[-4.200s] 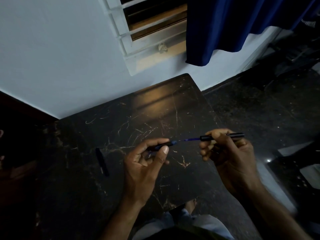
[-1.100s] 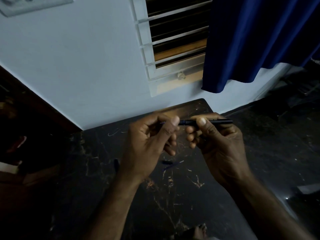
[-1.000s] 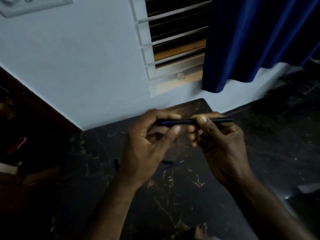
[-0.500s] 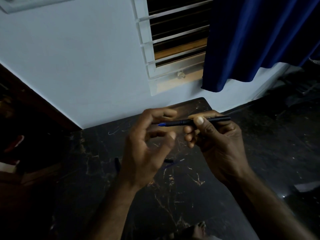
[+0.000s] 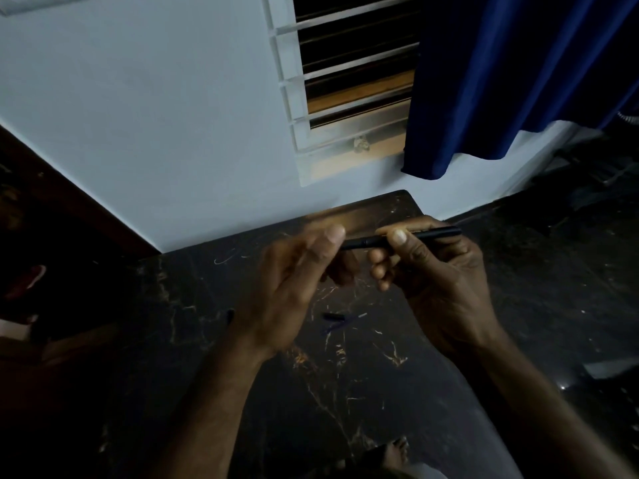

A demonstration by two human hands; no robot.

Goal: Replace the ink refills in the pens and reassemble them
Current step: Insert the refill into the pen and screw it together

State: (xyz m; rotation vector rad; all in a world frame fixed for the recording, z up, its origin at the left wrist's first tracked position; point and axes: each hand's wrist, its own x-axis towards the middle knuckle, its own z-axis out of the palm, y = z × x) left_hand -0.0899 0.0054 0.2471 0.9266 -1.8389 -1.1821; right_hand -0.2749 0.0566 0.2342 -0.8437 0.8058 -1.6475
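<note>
My right hand (image 5: 441, 283) holds a black pen (image 5: 420, 236) level above the table, pinched between thumb and fingers, its back end pointing right. My left hand (image 5: 294, 292) is blurred with motion; its thumb and fingers close around the pen's front end, which is hidden behind the thumb. On the dark marble table (image 5: 345, 402) below the hands lie a short dark pen piece (image 5: 333, 317) and a thin blue refill (image 5: 337, 325). Another dark pen part (image 5: 229, 315) lies just left of my left wrist, partly hidden.
The table's far edge meets a pale wall with a barred window (image 5: 345, 81) and a blue curtain (image 5: 501, 81). Dark floor lies to the right. Dim furniture stands at the left. My foot (image 5: 397, 451) shows below the table's near edge.
Half a second ago my left hand was open and off the pen, with the blue tip showing. Now it has moved back up onto the pen's front end. The right hand stays put.
</note>
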